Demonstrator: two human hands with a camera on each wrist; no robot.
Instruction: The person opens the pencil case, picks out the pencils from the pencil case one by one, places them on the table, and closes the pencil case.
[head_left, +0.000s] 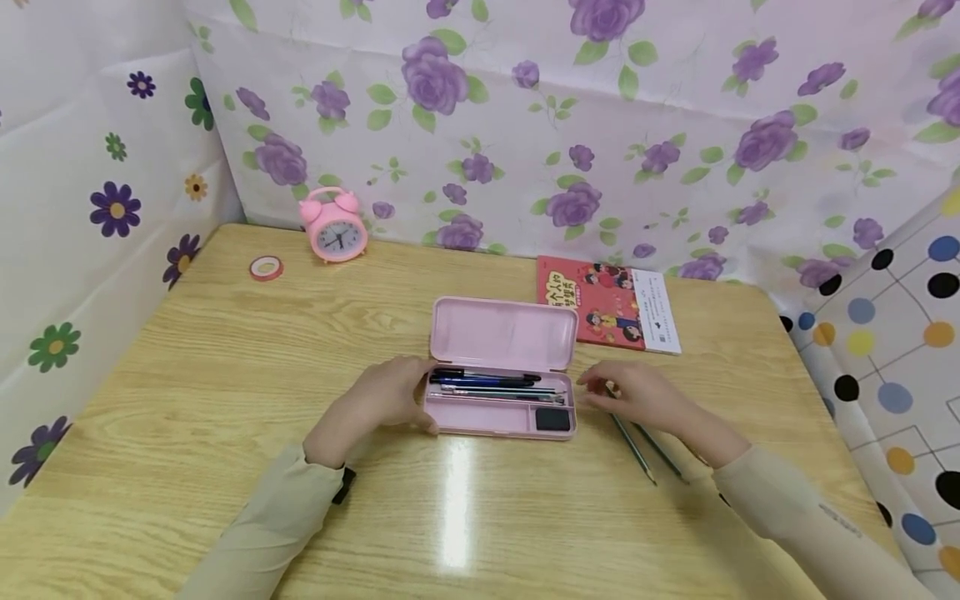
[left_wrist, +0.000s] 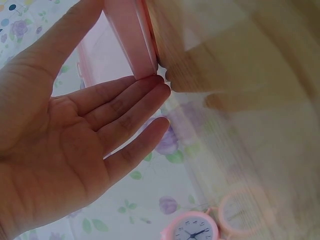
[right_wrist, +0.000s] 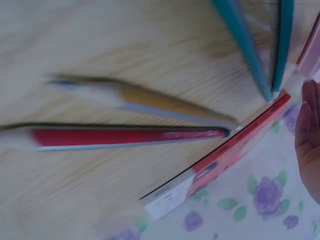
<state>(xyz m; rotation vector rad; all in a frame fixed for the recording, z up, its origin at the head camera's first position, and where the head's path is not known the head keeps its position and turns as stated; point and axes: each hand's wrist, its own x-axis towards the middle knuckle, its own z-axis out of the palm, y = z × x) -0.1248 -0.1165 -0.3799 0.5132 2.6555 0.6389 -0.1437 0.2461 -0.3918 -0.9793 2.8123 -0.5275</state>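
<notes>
Reference dial: head view, centred on the open pink rectangular plastic pencil case [head_left: 480,415], 12 o'clock toward the far edge of the light wood-grain tabletop [head_left: 300,350].

1. Pencil case: lies on the tabletop, lid hinged open toward 12 o'clock. The far compartment contains dark and blue pens [head_left: 487,382] beside other slender writing tools. The small compartment at 4 o'clock contains a black rectangular block [head_left: 553,419].

2. Left hand [head_left: 378,396]: at 9 o'clock. Grip state: pinching the left end of the pencil case, thumb at the near corner, fingers at the far corner.

3. Right hand [head_left: 637,396]: at 3 o'clock, just beside the case. Grip state: fingers loosely bent, with nothing visible between them.

4. Two slim green pencils [head_left: 633,446]: at 4 o'clock, partly beneath the right hand, points directed toward 5 o'clock. The right wrist view also shows a tan pencil [right_wrist: 160,105] and a red pencil [right_wrist: 132,137] on the tabletop.

5. Surroundings: a pink twin-bell alarm clock [head_left: 337,237] and a small round red-and-white ring [head_left: 276,270] at 10 o'clock; a red illustrated paper booklet [head_left: 611,312] at 2 o'clock.
</notes>
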